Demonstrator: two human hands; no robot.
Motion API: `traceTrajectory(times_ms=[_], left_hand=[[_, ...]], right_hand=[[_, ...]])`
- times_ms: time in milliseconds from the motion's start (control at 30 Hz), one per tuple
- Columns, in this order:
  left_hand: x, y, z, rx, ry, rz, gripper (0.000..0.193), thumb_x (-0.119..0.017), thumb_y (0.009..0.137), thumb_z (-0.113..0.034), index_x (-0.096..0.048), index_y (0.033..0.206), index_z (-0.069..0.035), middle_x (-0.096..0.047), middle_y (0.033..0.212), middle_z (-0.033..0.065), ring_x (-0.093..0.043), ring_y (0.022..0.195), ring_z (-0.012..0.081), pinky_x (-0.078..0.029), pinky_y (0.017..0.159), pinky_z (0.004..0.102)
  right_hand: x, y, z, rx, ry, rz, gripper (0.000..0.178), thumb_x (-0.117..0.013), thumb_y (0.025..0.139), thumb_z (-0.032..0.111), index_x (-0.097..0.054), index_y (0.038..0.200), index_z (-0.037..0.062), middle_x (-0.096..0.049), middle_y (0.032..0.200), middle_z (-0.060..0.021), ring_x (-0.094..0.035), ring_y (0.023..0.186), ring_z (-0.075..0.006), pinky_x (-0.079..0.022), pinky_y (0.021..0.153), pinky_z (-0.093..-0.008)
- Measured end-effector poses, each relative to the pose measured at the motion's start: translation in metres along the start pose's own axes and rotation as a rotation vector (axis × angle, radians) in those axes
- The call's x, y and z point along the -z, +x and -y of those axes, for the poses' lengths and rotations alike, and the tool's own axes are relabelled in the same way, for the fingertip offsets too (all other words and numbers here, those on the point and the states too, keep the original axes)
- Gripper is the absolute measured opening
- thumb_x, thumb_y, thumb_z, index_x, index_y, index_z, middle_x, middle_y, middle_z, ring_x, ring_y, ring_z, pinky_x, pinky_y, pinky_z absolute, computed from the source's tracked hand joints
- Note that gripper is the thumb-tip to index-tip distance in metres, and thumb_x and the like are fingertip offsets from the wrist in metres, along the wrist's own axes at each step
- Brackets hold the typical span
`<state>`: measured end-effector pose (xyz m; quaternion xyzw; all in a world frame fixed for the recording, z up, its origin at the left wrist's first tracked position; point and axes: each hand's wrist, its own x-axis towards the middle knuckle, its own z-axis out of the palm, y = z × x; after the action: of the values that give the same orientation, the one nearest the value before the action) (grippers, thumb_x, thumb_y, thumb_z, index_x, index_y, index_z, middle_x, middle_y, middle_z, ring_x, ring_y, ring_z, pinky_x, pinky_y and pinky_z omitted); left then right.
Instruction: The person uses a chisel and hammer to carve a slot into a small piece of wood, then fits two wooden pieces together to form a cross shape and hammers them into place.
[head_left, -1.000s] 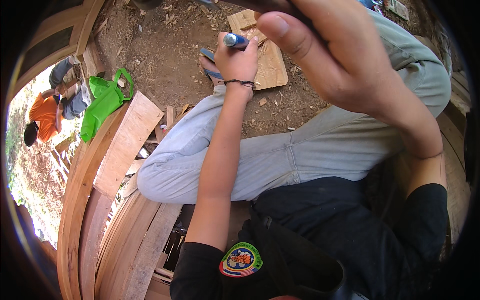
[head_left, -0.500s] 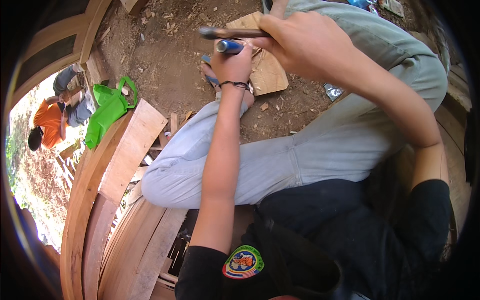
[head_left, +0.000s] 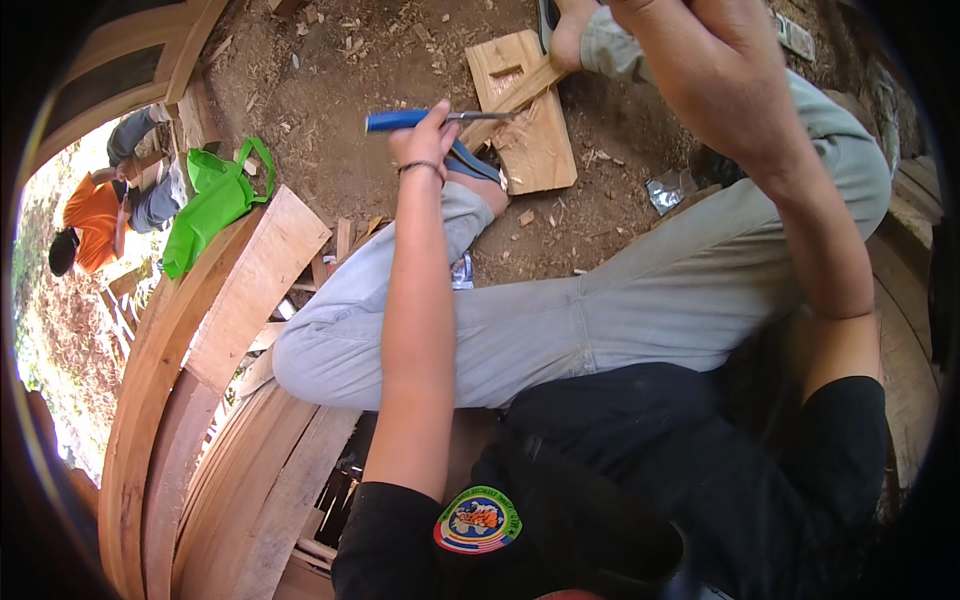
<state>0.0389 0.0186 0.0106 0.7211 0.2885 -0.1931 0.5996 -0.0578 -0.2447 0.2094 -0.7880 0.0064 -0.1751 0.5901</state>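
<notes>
Although small curved lettering runs along the green border of a badge [head_left: 478,520] on the black shirt [head_left: 610,450], it is hard to make out. The upper edge cuts off the right hand [head_left: 715,90] — whether it grips anything cannot be told. The left hand [head_left: 425,140] is closed around a blue-handled chisel [head_left: 388,121], its slim grey blade reaching over a pale wooden board [head_left: 538,155] on the dirt ground [head_left: 370,80] — rectangular recess cut in it, wood strip [head_left: 525,92] lying across.
</notes>
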Motion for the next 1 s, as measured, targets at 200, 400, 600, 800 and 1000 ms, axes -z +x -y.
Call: traceTrajectory(times_ms=[200, 400, 600, 800, 1000], left_hand=[[-0.015, -0.022, -0.004, -0.07, 0.005, 0.039, 0.023, -0.077, 0.078, -0.004, -0.059, 0.091, 0.004, -0.064, 0.091, 0.013, -0.067, 0.078, 0.0224, -0.061, 0.067, 0.0305], [-0.013, -0.032, -0.03, -0.329, 0.211, 0.049, 0.02, -0.079, 0.076, -0.007, -0.064, 0.085, 0.003, -0.066, 0.087, 0.0107, -0.066, 0.073, 0.0179, -0.059, 0.063, 0.0266], [0.005, -0.02, -0.058, -0.61, 0.488, -0.156, 0.023, -0.077, 0.069, -0.023, -0.067, 0.083, -0.007, -0.07, 0.075, 0.0096, -0.07, 0.074, 0.0262, -0.053, 0.069, 0.0364], [0.021, -0.003, -0.027, -0.647, 0.538, -0.052, 0.02, -0.068, 0.068, -0.012, -0.059, 0.085, -0.008, -0.07, 0.083, 0.0134, -0.068, 0.081, 0.0339, -0.052, 0.073, 0.0381], [0.041, -0.014, -0.067, -0.699, 0.379, -0.147, 0.017, -0.074, 0.069, -0.008, -0.065, 0.083, -0.005, -0.071, 0.087, 0.0067, -0.068, 0.083, 0.0193, -0.053, 0.076, 0.0315]], right_hand=[[0.002, -0.005, -0.002, -0.169, 0.026, 0.12, 0.023, -0.051, 0.099, 0.02, -0.054, 0.086, 0.0019, -0.049, 0.069, -0.0011, -0.046, 0.064, -0.0089, -0.039, 0.057, -0.0275], [-0.01, -0.009, -0.02, -0.33, -0.107, 0.184, 0.023, -0.053, 0.099, 0.022, -0.054, 0.088, 0.0021, -0.051, 0.072, -0.0021, -0.047, 0.067, -0.011, -0.041, 0.062, -0.0293], [-0.036, -0.035, -0.102, -0.37, -0.816, 0.673, 0.021, -0.052, 0.093, 0.023, -0.057, 0.098, 0.0028, -0.066, 0.094, -0.0244, -0.066, 0.085, -0.0411, -0.052, 0.074, -0.05], [-0.049, -0.062, -0.158, -0.432, -1.005, 1.185, 0.029, -0.054, 0.09, 0.028, -0.057, 0.11, 0.0066, -0.067, 0.099, -0.0234, -0.065, 0.096, -0.0408, -0.051, 0.084, -0.0507], [-0.053, -0.053, -0.156, -0.407, -0.969, 1.104, 0.035, -0.053, 0.092, 0.037, -0.058, 0.109, 0.007, -0.067, 0.102, -0.0231, -0.064, 0.099, -0.0411, -0.05, 0.087, -0.0503]])
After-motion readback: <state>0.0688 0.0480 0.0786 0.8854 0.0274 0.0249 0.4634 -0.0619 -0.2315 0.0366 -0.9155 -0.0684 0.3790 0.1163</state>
